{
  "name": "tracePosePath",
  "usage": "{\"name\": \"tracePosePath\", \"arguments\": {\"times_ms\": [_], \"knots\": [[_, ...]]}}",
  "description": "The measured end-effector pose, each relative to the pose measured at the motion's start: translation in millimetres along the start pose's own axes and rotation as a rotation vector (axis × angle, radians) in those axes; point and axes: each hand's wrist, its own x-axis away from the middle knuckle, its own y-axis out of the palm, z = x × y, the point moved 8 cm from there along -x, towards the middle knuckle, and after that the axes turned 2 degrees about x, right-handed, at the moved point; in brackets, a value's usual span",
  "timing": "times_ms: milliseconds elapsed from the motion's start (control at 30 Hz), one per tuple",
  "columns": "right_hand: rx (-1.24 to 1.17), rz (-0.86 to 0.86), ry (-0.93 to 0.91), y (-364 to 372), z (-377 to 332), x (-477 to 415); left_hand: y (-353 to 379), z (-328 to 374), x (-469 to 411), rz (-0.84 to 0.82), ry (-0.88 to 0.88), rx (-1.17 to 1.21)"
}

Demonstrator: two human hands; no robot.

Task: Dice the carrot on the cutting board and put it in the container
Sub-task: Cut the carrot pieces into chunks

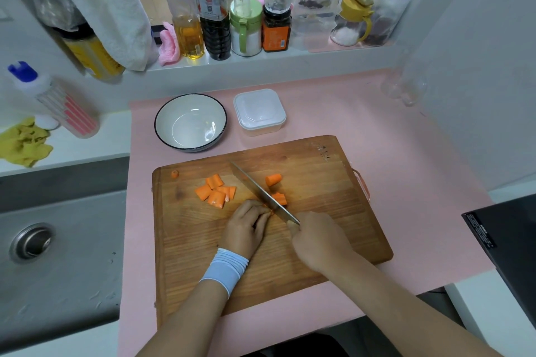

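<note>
A wooden cutting board (319,211) lies on the pink counter. Several cut carrot chunks (215,191) sit left of the knife blade, and two more chunks (273,179) lie to its right. A small carrot end (174,174) rests near the board's far left corner. My left hand (246,226), with a blue wristband, curls its fingers over a carrot piece that is mostly hidden beneath them. My right hand (316,236) grips the handle of the knife (261,191), whose blade points away to the upper left and meets the carrot at my left fingertips. A clear square container (259,110) stands behind the board.
A white bowl (190,122) with a dark rim sits left of the container. Bottles and jars (214,9) line the ledge at the back. A sink (58,240) lies to the left, and a dark appliance (507,240) to the right.
</note>
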Motion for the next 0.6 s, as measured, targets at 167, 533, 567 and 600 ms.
{"name": "tracePosePath", "arguments": {"times_ms": [167, 533, 567, 600], "knots": [[-0.013, 0.014, -0.029, -7.6, -6.4, 7.3, 0.4, -1.0, -1.0, 0.000, -0.006, -0.001], [0.024, -0.002, -0.021, -8.2, -6.7, 8.4, 0.6, -0.8, -1.2, -0.011, -0.002, 0.018], [0.031, -0.003, -0.017, -8.4, -7.2, 8.1, 0.5, -0.9, -1.1, -0.010, -0.001, 0.021], [0.038, -0.003, -0.013, -9.0, -8.2, 7.6, 0.5, -0.8, -1.4, -0.009, 0.001, 0.025]]}}
